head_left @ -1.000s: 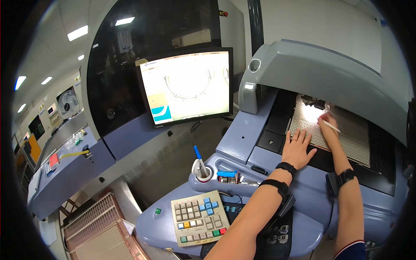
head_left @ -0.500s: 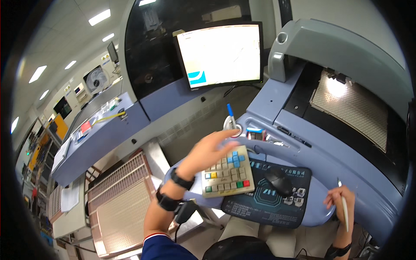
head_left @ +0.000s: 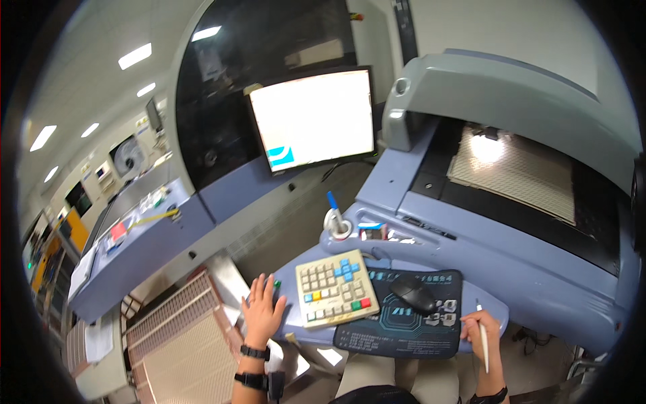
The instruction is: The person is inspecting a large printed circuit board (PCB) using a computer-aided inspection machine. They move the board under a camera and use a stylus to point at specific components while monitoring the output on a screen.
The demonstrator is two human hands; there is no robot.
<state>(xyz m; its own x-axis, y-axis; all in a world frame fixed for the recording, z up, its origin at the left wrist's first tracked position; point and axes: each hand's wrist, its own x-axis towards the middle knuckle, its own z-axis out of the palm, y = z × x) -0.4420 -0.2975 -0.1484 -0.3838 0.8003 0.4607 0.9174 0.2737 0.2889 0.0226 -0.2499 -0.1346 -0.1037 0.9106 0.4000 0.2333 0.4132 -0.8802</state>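
Observation:
My left hand point(head_left: 263, 311) is open with its fingers spread, holding nothing. It is at the left edge of the blue shelf, just left of a beige keypad point(head_left: 334, 288) with several coloured keys. A small green object point(head_left: 276, 284) shows by its fingertips. In my right hand point(head_left: 486, 331), closed at the right end of the shelf, is a slim white pen-like stick point(head_left: 482, 343), its thin tip pointing away from me. Between the hands lie a dark mouse pad point(head_left: 377, 343) and a black mouse point(head_left: 413, 295), which neither hand touches.
Ahead stands a lit monitor point(head_left: 316, 121). To the right, a perforated panel point(head_left: 515, 182) lies on the machine bed under a grey arched cover point(head_left: 498, 87) and a bright lamp. A blue pen point(head_left: 332, 200) stands in a holder behind the keypad. Gridded panels point(head_left: 182, 343) lie lower left.
My left hand has moved from over the keypad's far edge back and left to beside it. The right hand keeps hold of the white stick. My view has shifted.

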